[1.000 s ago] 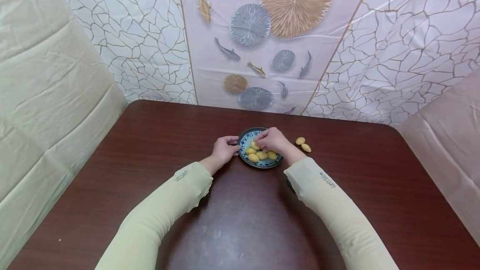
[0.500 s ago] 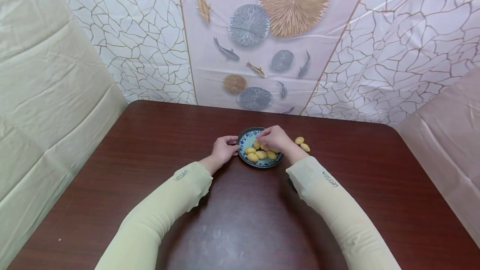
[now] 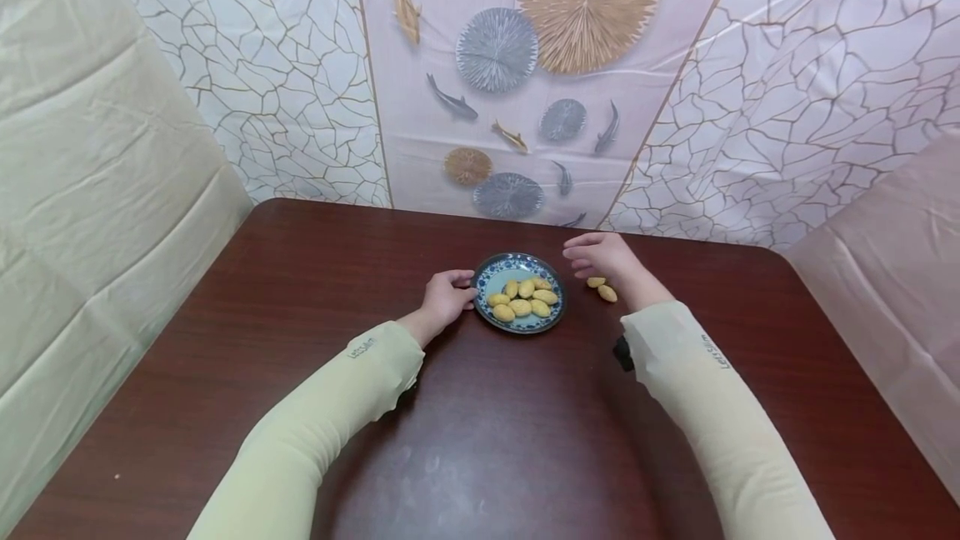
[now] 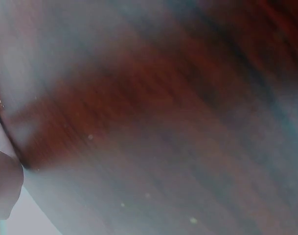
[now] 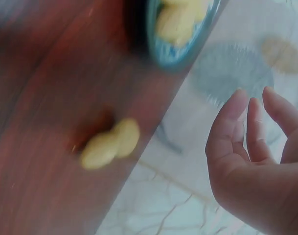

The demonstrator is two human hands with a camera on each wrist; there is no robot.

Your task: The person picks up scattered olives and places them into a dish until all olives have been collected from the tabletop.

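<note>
In the head view a round blue-patterned plate (image 3: 483,277) with a dark rim holds several small yellow oval pieces (image 3: 521,307), rough-skinned and pointed at the ends. My left hand (image 3: 444,298) is at the plate's left side, its extended fingertips right at the rim; in the left wrist view only part of this hand (image 4: 6,181) shows. My right hand (image 3: 603,257) hovers to the right of the plate, fingers gently bent and nothing between them. Just below and beyond it lie two loose yellow ovals (image 3: 607,293), also blurred in the right wrist view.
The dark reddish-brown table (image 3: 465,440) extends around the plate. Behind its far edge hangs a patterned cloth (image 3: 495,140) with fish and round leaf shapes. Pale fabric (image 3: 97,232) hangs at the left side, and another sheet (image 3: 892,273) at the right.
My right hand has left the plate and moved right toward the two loose ovals, leaving the piece it handled among the others. My left hand has stayed at the rim.
</note>
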